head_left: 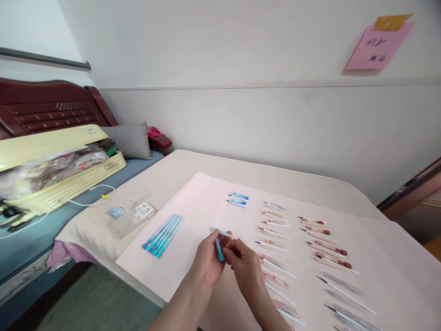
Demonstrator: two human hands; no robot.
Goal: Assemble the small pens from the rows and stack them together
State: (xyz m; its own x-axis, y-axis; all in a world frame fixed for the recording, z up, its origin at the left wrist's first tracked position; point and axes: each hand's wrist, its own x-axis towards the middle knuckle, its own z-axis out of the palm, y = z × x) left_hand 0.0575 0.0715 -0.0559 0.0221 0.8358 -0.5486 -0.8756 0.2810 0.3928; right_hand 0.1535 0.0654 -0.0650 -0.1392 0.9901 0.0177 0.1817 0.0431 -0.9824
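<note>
Cut off at the bottom edge of the frame: both arms, and the last of the white pens (347, 292) at lower right. Too blurry there to make out the prints on them. Half hidden at far left, under its own lid: a yellow suitcase (69, 179) stuffed with things hard to tell apart.

Up on the wall at upper right, a pink note (377, 46) with dark handwriting, too scrawly to read. No reading the tiny labels on the small packets (144, 210) left of the middle either.

Low in the middle, over the big pink paper (193, 202), left hand (208, 259) and right hand (243, 264) close together. Left fingers pinched tight on a short teal stick (219, 250), held almost straight up. Right fingers curled in narrow, tips right beside the stick; touching or not, hard to say. Just behind the fingertips, a pale blue pen (220, 232); held or lying on the paper, cannot tell.

To the left of the hands, a neat bunch of blue pens (163, 234). Above the hands, two short blue pieces (237, 199). To the right, brown pens (327, 248) in a row.
</note>
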